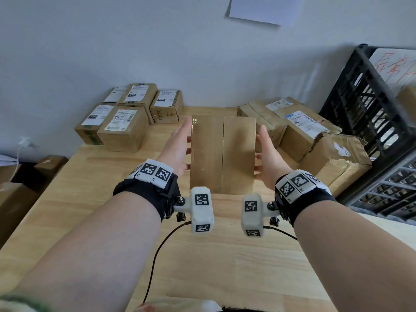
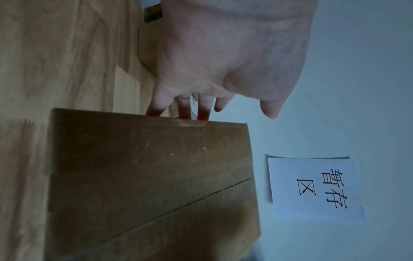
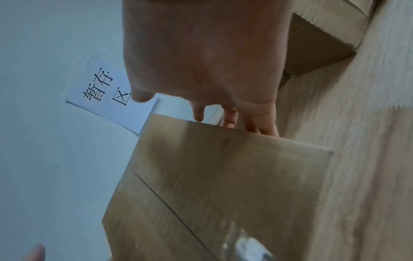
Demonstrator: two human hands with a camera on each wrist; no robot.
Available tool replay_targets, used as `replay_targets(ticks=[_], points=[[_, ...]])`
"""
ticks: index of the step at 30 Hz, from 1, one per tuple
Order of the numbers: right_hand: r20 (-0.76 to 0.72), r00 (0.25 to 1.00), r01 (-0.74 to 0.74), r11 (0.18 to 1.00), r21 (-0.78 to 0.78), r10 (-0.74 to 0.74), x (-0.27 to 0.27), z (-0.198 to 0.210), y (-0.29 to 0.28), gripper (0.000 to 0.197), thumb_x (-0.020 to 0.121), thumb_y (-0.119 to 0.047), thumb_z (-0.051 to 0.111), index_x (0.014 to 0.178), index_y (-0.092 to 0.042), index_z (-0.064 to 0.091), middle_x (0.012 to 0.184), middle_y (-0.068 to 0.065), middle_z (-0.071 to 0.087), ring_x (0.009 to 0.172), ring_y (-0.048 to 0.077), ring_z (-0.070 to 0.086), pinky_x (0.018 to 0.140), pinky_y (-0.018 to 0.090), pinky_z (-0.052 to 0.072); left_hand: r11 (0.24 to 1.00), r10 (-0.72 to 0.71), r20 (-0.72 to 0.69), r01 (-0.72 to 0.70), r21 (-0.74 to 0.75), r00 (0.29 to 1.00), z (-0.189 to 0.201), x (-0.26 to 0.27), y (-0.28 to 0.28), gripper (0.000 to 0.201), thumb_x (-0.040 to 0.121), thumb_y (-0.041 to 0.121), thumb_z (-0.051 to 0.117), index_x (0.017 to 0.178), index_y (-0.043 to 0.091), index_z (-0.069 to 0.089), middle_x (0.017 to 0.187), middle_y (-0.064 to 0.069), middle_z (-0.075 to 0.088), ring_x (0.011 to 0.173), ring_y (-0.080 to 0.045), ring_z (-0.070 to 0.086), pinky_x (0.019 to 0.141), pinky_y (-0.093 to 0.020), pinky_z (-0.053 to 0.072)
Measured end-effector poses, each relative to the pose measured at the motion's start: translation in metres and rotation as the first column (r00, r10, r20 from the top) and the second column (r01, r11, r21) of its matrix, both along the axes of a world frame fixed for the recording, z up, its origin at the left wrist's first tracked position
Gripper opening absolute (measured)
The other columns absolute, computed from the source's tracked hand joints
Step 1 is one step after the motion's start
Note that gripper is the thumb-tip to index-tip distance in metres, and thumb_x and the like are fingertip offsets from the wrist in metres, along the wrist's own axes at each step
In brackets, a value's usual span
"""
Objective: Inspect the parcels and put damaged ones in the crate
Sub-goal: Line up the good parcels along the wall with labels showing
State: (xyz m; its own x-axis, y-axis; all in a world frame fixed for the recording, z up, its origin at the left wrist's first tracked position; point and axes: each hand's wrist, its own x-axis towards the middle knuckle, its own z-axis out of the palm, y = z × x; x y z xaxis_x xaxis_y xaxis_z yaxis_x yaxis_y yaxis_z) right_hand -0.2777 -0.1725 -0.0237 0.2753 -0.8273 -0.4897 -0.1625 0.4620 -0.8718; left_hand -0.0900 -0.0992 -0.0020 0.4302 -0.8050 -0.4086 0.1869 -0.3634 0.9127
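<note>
A plain brown cardboard parcel [image 1: 222, 154] with a centre seam facing me sits between my two hands over the wooden table [image 1: 202, 255]. My left hand [image 1: 177, 143] presses flat against its left side, fingers straight. My right hand [image 1: 267, 152] presses flat against its right side in the same way. The left wrist view shows the left hand [image 2: 223, 53] with its fingers reaching past the parcel [image 2: 152, 185] edge. The right wrist view shows the right hand [image 3: 201, 53] laid likewise along the parcel [image 3: 223, 185]. A black plastic crate [image 1: 360, 113] stands at the right.
Several neat labelled parcels [image 1: 126, 118] are stacked at the back left. Crumpled, torn parcels [image 1: 337, 158] lie at the back right beside the crate. A grey crate [image 1: 387, 190] sits below the black one. A paper sign [image 1: 265, 10] hangs on the wall.
</note>
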Motion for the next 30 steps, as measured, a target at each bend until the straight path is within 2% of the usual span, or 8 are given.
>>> replay_targets(ticks=[2,5,10,15,21,23,26,30], points=[[-0.017,1.0,-0.009,1.0,-0.005,0.009,0.0,-0.003,0.001,0.088,0.075,-0.086,0.033,0.148,-0.037,0.034,0.145,0.001,0.047,0.132,0.029,0.046,0.108,0.06,0.035,0.999,-0.045,0.028,0.045,0.005,0.999,-0.002,0.0,0.001,0.097,0.06,0.09,0.046,0.144,0.042,0.037,0.146,0.008,0.045,0.133,-0.024,0.043,0.104,-0.062,0.034],[-0.038,0.999,-0.036,0.999,-0.014,0.035,-0.001,-0.009,0.002,0.106,0.061,-0.091,0.04,0.151,-0.037,0.029,0.152,-0.001,0.04,0.137,0.027,0.04,0.114,0.056,0.029,0.997,-0.07,0.053,0.068,0.032,0.996,-0.009,0.0,0.001,0.092,0.068,0.087,0.042,0.146,0.041,0.033,0.148,0.009,0.043,0.132,-0.021,0.042,0.107,-0.055,0.035],[-0.077,0.997,0.004,1.0,-0.027,-0.006,0.0,-0.003,0.009,0.085,0.086,-0.078,0.037,0.155,-0.03,0.021,0.16,0.002,0.026,0.147,0.024,0.024,0.118,0.047,0.017,1.0,-0.001,0.011,0.0,0.024,1.0,-0.016,0.0,0.0,0.068,0.086,0.068,0.049,0.141,0.029,0.043,0.135,-0.006,0.055,0.125,-0.023,0.052,0.1,-0.04,0.047],[-0.065,0.997,0.033,0.999,0.003,-0.033,0.002,-0.003,0.004,0.089,0.084,-0.079,0.039,0.155,-0.029,0.02,0.16,0.004,0.026,0.147,0.024,0.024,0.117,0.047,0.017,0.997,0.075,-0.051,-0.077,-0.03,0.996,-0.012,0.001,-0.002,0.046,0.095,0.049,0.052,0.127,0.015,0.051,0.103,-0.005,0.061,0.096,-0.017,0.061,0.095,-0.032,0.051],[-0.041,0.999,0.006,0.999,-0.043,-0.008,0.007,-0.007,0.002,0.118,0.056,-0.092,0.043,0.154,-0.031,0.024,0.155,0.001,0.037,0.139,0.024,0.039,0.115,0.053,0.029,0.999,0.042,-0.029,-0.042,-0.02,0.999,-0.01,0.005,-0.003,0.071,0.082,0.057,0.062,0.139,0.017,0.047,0.137,-0.001,0.054,0.126,-0.019,0.05,0.113,-0.044,0.033],[-0.05,0.999,-0.006,0.997,-0.072,0.003,0.008,-0.008,0.002,0.113,0.055,-0.092,0.042,0.151,-0.033,0.032,0.148,-0.002,0.045,0.133,0.022,0.045,0.113,0.051,0.034,1.0,0.016,0.013,-0.016,0.015,1.0,-0.01,0.005,-0.001,0.068,0.08,0.051,0.07,0.137,0.021,0.047,0.135,0.007,0.052,0.125,-0.016,0.046,0.112,-0.05,0.029],[-0.072,0.997,0.003,0.992,-0.127,-0.012,0.01,-0.005,0.002,0.094,0.066,-0.086,0.041,0.142,-0.032,0.046,0.138,-0.003,0.054,0.123,0.02,0.052,0.11,0.047,0.037,0.999,-0.02,0.048,0.019,0.031,0.999,-0.015,0.011,-0.001,0.06,0.08,0.02,0.077,0.134,0.021,0.049,0.122,0.001,0.063,0.111,-0.021,0.059,0.096,-0.053,0.047],[-0.071,0.997,-0.021,0.977,-0.21,0.006,0.014,0.004,0.003,0.039,0.098,-0.05,0.045,0.126,-0.03,0.062,0.129,-0.004,0.061,0.114,0.014,0.056,0.102,0.036,0.041,0.997,-0.011,-0.031,0.013,0.076,0.999,-0.026,0.022,0.007,0.051,0.085,0.014,0.072,0.132,0.019,0.052,0.115,-0.003,0.065,0.102,-0.022,0.062,0.085,-0.048,0.053]])
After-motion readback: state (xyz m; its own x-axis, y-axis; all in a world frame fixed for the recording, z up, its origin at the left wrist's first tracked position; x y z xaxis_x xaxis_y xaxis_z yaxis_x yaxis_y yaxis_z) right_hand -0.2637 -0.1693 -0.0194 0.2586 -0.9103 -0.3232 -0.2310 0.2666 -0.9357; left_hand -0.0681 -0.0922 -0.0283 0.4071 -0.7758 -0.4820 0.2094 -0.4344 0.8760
